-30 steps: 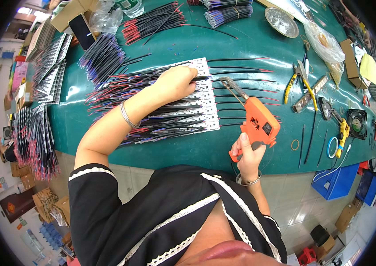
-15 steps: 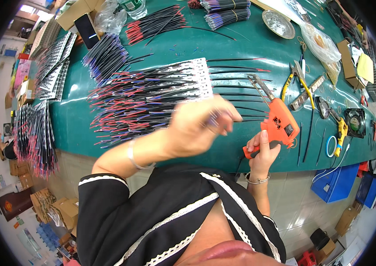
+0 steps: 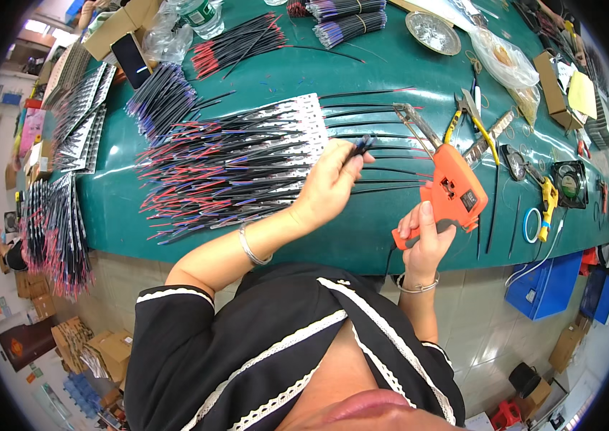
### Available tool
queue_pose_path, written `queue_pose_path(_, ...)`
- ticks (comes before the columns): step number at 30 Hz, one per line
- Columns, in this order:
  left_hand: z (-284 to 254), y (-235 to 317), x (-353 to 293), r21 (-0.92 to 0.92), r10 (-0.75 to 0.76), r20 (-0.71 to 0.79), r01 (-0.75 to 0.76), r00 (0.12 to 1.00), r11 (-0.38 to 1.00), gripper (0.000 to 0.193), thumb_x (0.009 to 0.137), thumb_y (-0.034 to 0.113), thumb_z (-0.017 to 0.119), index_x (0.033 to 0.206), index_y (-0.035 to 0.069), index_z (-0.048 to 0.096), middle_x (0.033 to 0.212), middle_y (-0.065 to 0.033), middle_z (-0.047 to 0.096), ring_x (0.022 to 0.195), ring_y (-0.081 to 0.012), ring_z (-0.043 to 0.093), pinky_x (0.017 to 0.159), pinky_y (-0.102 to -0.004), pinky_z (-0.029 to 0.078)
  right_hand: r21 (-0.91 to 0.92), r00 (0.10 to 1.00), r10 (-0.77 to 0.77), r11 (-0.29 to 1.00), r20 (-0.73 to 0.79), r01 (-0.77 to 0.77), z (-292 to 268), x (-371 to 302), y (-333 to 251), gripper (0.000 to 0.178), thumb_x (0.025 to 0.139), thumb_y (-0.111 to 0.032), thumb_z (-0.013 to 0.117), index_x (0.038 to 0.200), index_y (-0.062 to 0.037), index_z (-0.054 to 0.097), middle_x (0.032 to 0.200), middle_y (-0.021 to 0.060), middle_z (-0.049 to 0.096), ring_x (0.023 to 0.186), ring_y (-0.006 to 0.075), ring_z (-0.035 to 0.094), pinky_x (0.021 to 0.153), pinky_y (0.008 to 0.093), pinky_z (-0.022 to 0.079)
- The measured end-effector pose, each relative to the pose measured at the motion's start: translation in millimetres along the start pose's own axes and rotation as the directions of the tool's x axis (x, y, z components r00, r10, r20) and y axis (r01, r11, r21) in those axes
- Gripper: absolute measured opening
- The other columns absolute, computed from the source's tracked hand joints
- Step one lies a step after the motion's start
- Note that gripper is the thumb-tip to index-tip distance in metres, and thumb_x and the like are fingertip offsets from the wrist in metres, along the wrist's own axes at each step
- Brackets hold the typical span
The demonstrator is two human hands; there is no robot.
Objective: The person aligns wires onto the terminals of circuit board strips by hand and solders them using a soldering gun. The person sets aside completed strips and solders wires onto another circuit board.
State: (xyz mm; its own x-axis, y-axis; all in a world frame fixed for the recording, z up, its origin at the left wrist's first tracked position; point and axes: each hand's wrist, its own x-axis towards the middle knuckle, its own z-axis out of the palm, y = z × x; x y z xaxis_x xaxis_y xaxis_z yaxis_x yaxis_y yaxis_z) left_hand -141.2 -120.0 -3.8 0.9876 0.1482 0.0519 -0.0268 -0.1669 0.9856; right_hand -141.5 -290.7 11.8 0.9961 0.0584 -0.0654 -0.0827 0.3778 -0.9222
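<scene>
My right hand (image 3: 425,235) is wrapped round the grip of an orange soldering gun (image 3: 460,185). Its metal tip points up and left, over the ends of several black wires (image 3: 383,149) on the green table. My left hand (image 3: 322,183) is closed in a pinch on a small dark piece (image 3: 362,145) whose kind I cannot make out. It hovers at the right edge of white perforated strips (image 3: 307,118). Across these strips lies a dense row of black wires (image 3: 211,169) with red and blue ends, running left.
Bundled wires (image 3: 351,27) and a round metal dish (image 3: 434,33) lie at the back. Yellow-handled pliers (image 3: 491,136), a yellow glue gun (image 3: 549,205) and a small black fan (image 3: 570,183) are to the right. More wired strips (image 3: 56,230) hang over the left table edge.
My left hand has moved farther from me, toward the strips' right edge, and is no longer blurred. The soldering gun stays in my right hand. The whole view has shifted slightly.
</scene>
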Motion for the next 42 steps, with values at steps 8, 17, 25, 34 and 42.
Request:
queue_pose_path(8, -86, 43, 51, 0.355, 0.169, -0.009, -0.155, 0.986, 0.922, 0.018, 0.08, 0.008, 0.058, 0.095, -0.004, 0.056, 0.09, -0.0075, 0.061, 0.084, -0.0108, 0.055, 0.072, -0.0256, 0.044, -0.062, 0.991, -0.002, 0.998, 0.137, 0.01, 12, 16, -1, 0.03, 0.085, -0.011, 0.05, 0.109, 0.0063, 0.045, 0.057, 0.0019, 0.043, 0.041, 0.0088, 0.04, 0.04, 0.0228, 0.035)
queue_pose_path(17, -120, 14, 68, 0.802, 0.042, 0.19, -0.18, 0.981, 0.57, 0.018, 0.072, 0.014, 0.061, 0.082, 0.0, 0.06, 0.077, -0.0155, 0.057, 0.071, -0.0327, 0.056, 0.065, -0.0373, 0.045, -0.16, 0.959, 0.195, 0.974, 0.207, -0.163, 29, 15, 16, 0.023, 0.084, -0.01, 0.053, 0.1, 0.0061, 0.049, 0.052, 0.0022, 0.046, 0.038, 0.0092, 0.043, 0.037, 0.0232, 0.038)
queue_pose_path(25, -117, -13, 68, 0.831, -0.039, 0.196, -0.145, 0.98, 0.536, 0.02, 0.073, 0.017, 0.06, 0.085, 0.001, 0.061, 0.082, -0.0141, 0.059, 0.077, -0.0332, 0.057, 0.069, -0.0406, 0.045, -0.234, 0.942, 0.261, 0.949, 0.209, -0.211, 37, 13, 29, 0.016, 0.085, -0.011, 0.053, 0.089, 0.0037, 0.05, 0.05, 0.0018, 0.046, 0.037, 0.0088, 0.044, 0.037, 0.0228, 0.038)
queue_pose_path(34, -117, -15, 69, 0.837, -0.06, 0.219, -0.157, 0.974, 0.524, 0.019, 0.073, 0.018, 0.059, 0.084, 0.002, 0.061, 0.081, -0.0139, 0.059, 0.077, -0.0327, 0.057, 0.068, -0.0414, 0.045, -0.25, 0.934, 0.285, 0.941, 0.214, -0.23, 42, 13, 33, 0.013, 0.084, -0.009, 0.053, 0.087, 0.0025, 0.049, 0.052, 0.0016, 0.047, 0.038, 0.0079, 0.044, 0.037, 0.0218, 0.038)
queue_pose_path(42, -115, -14, 73, 0.845, -0.119, 0.2, -0.11, 0.973, 0.523, 0.02, 0.071, 0.017, 0.059, 0.083, 0.001, 0.062, 0.081, -0.0159, 0.061, 0.077, -0.0334, 0.058, 0.07, -0.0415, 0.045, -0.253, 0.932, 0.282, 0.942, 0.229, -0.222, 43, 14, 36, 0.012, 0.085, -0.008, 0.052, 0.086, 0.0027, 0.048, 0.052, 0.0018, 0.046, 0.038, 0.0083, 0.044, 0.037, 0.0222, 0.038)
